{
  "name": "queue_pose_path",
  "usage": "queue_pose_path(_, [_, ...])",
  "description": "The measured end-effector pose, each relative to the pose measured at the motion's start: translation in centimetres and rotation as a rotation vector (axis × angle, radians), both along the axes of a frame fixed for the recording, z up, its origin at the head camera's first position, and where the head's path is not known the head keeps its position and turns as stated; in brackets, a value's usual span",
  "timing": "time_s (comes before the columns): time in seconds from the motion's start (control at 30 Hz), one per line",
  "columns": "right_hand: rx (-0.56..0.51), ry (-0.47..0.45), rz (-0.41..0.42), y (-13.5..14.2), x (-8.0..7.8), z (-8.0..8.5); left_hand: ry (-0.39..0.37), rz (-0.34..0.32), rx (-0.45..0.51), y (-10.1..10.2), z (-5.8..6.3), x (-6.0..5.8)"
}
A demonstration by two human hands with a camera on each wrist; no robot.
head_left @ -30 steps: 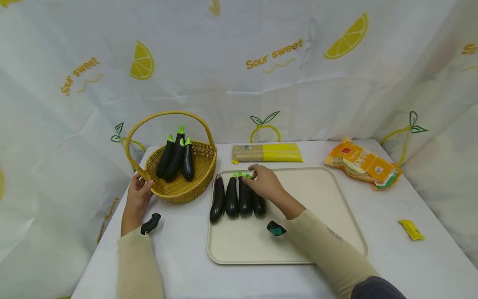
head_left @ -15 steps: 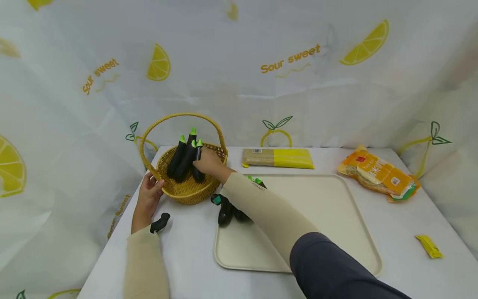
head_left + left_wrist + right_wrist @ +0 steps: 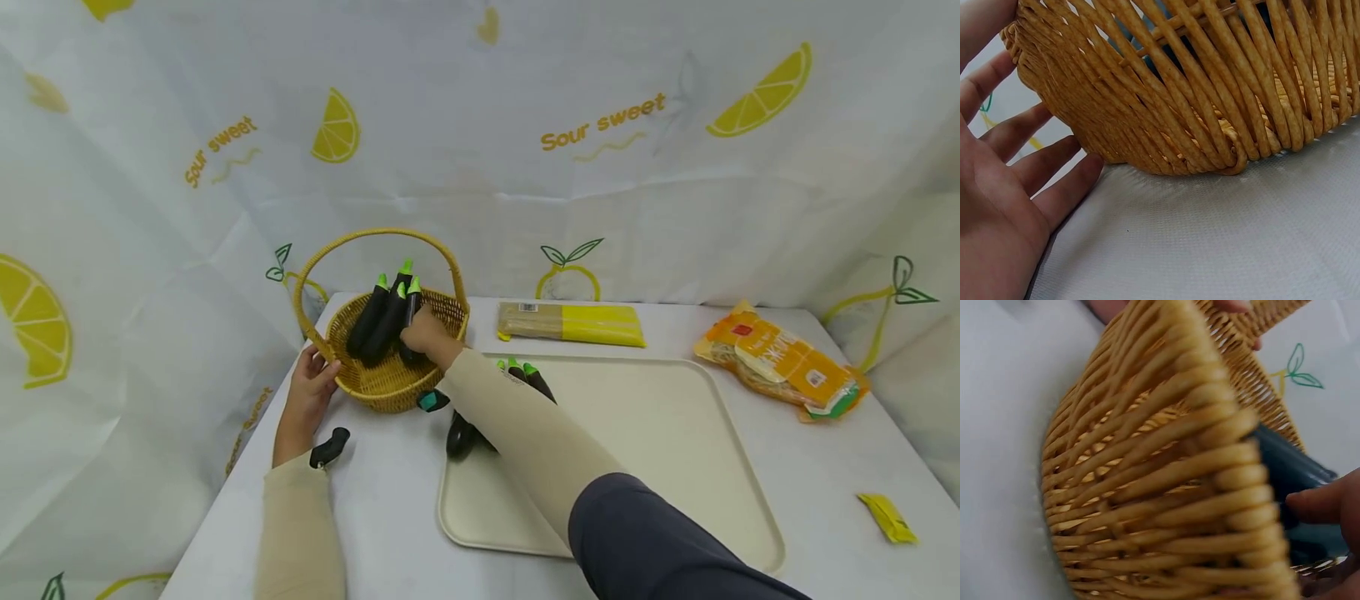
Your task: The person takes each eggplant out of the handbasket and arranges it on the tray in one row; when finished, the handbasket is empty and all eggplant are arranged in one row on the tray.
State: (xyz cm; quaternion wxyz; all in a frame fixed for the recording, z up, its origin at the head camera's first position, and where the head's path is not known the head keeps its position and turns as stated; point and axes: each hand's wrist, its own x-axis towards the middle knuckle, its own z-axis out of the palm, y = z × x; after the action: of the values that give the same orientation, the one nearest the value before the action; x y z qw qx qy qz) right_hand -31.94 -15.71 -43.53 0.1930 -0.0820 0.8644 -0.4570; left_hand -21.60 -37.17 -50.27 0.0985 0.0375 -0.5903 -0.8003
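A woven basket (image 3: pixel 386 398) with a tall handle stands at the left, several dark eggplants (image 3: pixel 367 321) with green stems leaning inside it. My left hand (image 3: pixel 306 396) holds the basket's left rim, thumb over the edge and fingers spread against the outer weave in the left wrist view. Reaching over the right rim, my right hand (image 3: pixel 427 332) grips the rightmost eggplant (image 3: pixel 413 304) inside; the right wrist view shows the thumb (image 3: pixel 1319 505) pressed on its dark skin. Several more eggplants (image 3: pixel 460 437) lie at the left of the beige tray (image 3: pixel 615 467), mostly hidden by my right sleeve.
Behind the tray lies a flat yellow-and-tan packet (image 3: pixel 570 323). An orange bag (image 3: pixel 783 362) rests at the back right, and a small yellow sachet (image 3: pixel 888 518) sits near the right edge. A printed sheet (image 3: pixel 465 167) hangs behind the table.
My right hand has moved left from the eggplants on the tray into the basket, onto the rightmost eggplant. My left hand stays at the basket rim. The head view has shifted slightly.
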Motion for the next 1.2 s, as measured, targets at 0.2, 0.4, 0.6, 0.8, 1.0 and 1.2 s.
queue_pose_path(0.2, [-0.09, 0.042, -0.01, 2.4, 1.1, 2.2, -0.015, -0.005, 0.009, 0.0, 0.0, 0.0])
queue_pose_path(0.4, [-0.099, 0.041, 0.043, 6.1, 3.0, 3.9, -0.001, -0.011, 0.046, -0.3, 0.2, 0.2])
queue_pose_path(0.6, [-0.071, 0.065, 0.122, 10.1, 5.0, 3.7, 0.038, -0.017, 0.024, 0.0, 0.2, 0.3])
queue_pose_path(0.8, [-0.033, 0.136, 0.115, 14.2, 7.0, 2.8, 0.055, -0.032, 0.031, 0.4, -0.1, 0.0])
queue_pose_path(1.0, [0.046, 0.202, 0.027, 19.1, 8.6, 1.3, 0.011, -0.022, 0.028, 0.3, -0.5, -0.1])
queue_pose_path(1.2, [0.052, 0.161, -0.068, 24.0, 9.5, 0.1, 0.019, -0.015, 0.021, 0.4, 0.0, 0.4])
